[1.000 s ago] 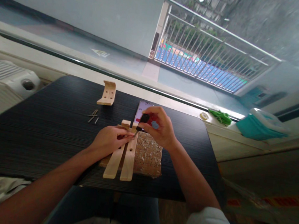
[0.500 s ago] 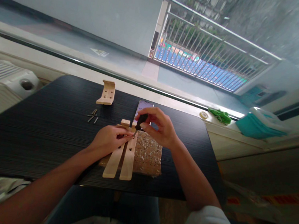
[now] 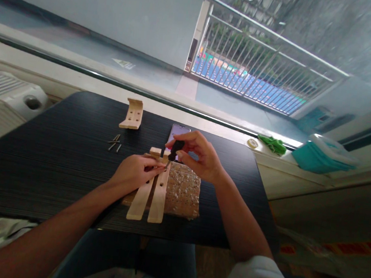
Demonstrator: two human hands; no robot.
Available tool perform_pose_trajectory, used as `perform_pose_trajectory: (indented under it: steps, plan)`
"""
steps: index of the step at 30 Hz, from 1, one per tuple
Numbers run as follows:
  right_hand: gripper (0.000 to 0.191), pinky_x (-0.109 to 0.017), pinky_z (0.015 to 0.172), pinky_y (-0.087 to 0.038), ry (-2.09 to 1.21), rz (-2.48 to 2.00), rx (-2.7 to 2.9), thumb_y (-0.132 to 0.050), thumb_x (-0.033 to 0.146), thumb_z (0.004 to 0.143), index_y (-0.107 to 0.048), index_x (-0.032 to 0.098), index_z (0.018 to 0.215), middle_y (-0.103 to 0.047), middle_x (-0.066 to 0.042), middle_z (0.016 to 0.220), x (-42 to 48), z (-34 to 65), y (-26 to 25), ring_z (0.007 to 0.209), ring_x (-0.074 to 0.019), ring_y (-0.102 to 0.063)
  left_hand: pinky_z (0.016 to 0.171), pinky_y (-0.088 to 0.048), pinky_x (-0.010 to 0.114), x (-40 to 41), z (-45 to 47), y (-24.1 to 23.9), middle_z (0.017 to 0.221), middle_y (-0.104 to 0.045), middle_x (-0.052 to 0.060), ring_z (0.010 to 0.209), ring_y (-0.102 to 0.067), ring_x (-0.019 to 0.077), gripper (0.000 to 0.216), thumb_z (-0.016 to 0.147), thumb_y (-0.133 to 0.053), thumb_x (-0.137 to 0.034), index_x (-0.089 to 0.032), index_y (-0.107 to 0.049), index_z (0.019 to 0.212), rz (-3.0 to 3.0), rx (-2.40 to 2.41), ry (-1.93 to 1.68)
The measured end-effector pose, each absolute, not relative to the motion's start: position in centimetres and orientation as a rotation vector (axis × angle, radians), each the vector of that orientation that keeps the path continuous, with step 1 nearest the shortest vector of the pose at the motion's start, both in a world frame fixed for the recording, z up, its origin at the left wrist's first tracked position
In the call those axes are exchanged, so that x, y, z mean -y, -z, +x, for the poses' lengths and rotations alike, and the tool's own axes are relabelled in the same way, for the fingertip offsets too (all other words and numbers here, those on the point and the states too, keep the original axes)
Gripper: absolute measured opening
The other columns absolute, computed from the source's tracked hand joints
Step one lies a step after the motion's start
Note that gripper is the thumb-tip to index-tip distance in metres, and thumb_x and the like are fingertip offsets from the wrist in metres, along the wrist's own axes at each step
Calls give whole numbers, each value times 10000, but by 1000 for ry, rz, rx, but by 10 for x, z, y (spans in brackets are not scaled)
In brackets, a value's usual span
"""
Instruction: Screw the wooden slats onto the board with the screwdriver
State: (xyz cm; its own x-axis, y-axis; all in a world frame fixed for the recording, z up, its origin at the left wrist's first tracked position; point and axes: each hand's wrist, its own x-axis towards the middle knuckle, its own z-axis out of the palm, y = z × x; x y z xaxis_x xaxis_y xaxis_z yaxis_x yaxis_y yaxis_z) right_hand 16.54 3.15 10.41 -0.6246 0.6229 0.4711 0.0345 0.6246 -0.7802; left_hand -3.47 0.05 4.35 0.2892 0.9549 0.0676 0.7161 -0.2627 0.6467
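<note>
My right hand [image 3: 199, 155] holds a black-handled screwdriver [image 3: 176, 148] upright with a slight tilt, thumb and fingers around its handle. Its tip points down at the upper part of the right-hand wooden slat [image 3: 158, 205]. My left hand [image 3: 136, 171] lies over the left-hand wooden slat [image 3: 139, 203], thumb and fingertips pinched together right by the screwdriver's tip. What sits between those fingertips is too small to make out. Both pale slats have drilled holes and rest side by side on a brown, rough, pitted board [image 3: 184, 190].
On the black table [image 3: 52, 155], several loose screws [image 3: 114, 142] lie left of my hands. Behind them stands a curved wooden piece with holes [image 3: 133, 115]. A phone [image 3: 179, 132] lies beyond my right hand. Tape [image 3: 252, 143], a green cloth [image 3: 273, 144] and a teal bin [image 3: 321, 154] occupy the sill.
The fingers of my right hand have shifted slightly on the screwdriver handle. My left hand and the slats keep their places.
</note>
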Motion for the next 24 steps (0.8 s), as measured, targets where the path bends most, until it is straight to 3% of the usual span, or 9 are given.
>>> perform_pose_trajectory:
  steps: [24]
  plan:
    - [298, -234, 628, -482, -955, -546, 1995, -595, 281, 865, -417, 228, 1098, -651, -26, 984, -33, 159, -97, 763, -84, -599, 714, -479, 326, 0, -34, -42, 916, -764, 43, 826, -690, 245, 320, 843, -543, -423, -221, -765, 956, 2053, -1487, -617]
